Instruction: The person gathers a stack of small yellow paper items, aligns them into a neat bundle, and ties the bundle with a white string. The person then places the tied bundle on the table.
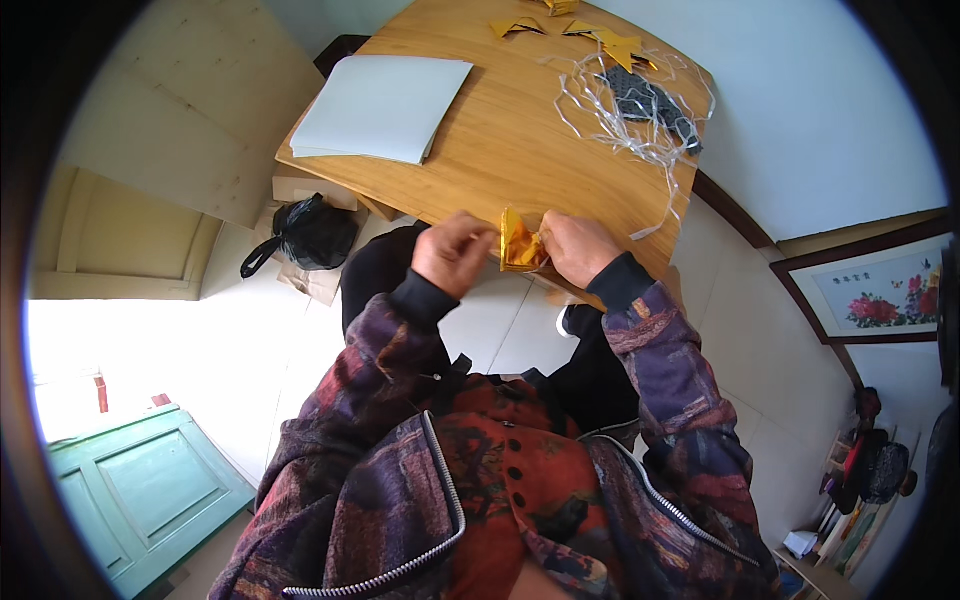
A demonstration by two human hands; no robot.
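A shiny gold folded foil-paper piece (518, 243) is held up at the table's near edge, between my two hands. My right hand (582, 247) is closed on its right side, fingers wrapped against it. To the left, my left hand (455, 252) is curled with thumb and fingertips pinched together, close to the gold paper's left edge. Whatever those fingertips may hold is too small to make out. Near the table's right side lies a tangle of clear plastic strands (640, 148), partly over a dark grey textured cloth (650, 105).
A stack of white sheets (385, 105) lies on the wooden table (500, 120) at its left. Gold folded pieces (622, 48) sit along the far edge. A black plastic bag (315, 235) rests on the floor at left. A framed flower picture (870, 295) is at right.
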